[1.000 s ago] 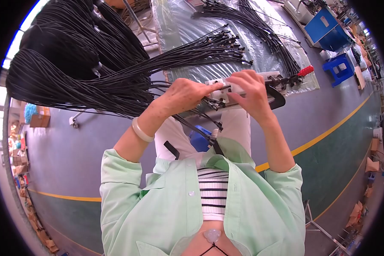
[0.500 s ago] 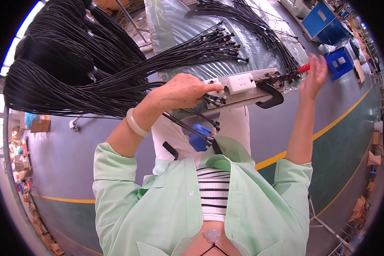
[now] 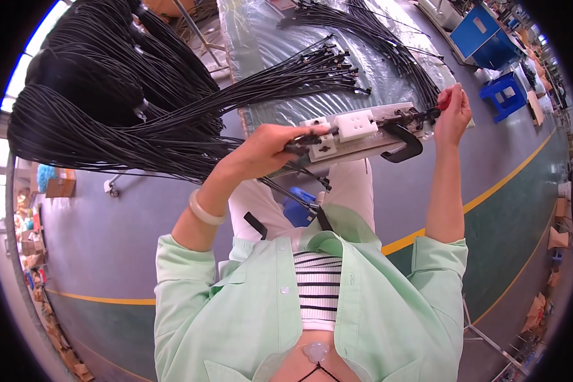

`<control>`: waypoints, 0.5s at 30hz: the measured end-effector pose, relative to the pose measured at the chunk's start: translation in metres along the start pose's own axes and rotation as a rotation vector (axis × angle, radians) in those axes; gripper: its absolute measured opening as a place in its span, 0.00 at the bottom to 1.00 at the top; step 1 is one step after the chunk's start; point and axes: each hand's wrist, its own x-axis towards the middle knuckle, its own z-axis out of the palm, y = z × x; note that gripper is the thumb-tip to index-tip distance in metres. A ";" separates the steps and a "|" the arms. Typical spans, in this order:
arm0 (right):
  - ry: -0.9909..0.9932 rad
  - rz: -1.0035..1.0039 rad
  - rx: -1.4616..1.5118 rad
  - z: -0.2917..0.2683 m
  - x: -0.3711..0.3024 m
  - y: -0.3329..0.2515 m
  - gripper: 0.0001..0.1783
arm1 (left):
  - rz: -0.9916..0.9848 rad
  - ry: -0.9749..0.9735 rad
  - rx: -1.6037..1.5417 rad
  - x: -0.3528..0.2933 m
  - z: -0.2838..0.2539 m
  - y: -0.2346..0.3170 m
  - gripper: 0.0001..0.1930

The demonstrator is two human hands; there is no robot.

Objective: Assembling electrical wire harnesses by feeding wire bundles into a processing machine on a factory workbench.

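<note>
A toggle clamp (image 3: 404,119) with a red handle (image 3: 444,102) is mounted on a metal plate (image 3: 363,141), which also bears a white block (image 3: 356,125) and a smaller white holder (image 3: 323,148). My right hand (image 3: 454,116) is closed around the red handle. My left hand (image 3: 268,150) is closed on black cables (image 3: 307,138) beside the white holder; their ends are blurred and partly hidden by my fingers. Several more cable ends (image 3: 325,183) hang below that hand. A black curved clamp (image 3: 406,148) sits at the plate's near edge.
A thick bundle of black cables (image 3: 76,121) hangs at the left and spreads over the plastic-covered table (image 3: 261,44). More cables (image 3: 388,38) lie at its far side. A blue stool (image 3: 504,95) and blue bin (image 3: 481,35) stand on the right.
My right hand has closed on the red handle and moved left and slightly down. My left hand has drawn slightly back from the white block, with cable ends now showing in its fingers.
</note>
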 end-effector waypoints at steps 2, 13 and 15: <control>0.148 -0.048 -0.098 0.012 -0.004 -0.013 0.08 | 0.209 0.029 0.076 -0.002 0.005 -0.002 0.28; -0.734 0.135 -0.018 0.098 -0.154 -0.054 0.12 | -0.276 0.048 0.058 -0.001 0.022 -0.005 0.12; -0.716 0.358 -0.118 0.108 -0.162 -0.054 0.13 | -0.218 0.084 0.141 -0.002 0.029 -0.008 0.12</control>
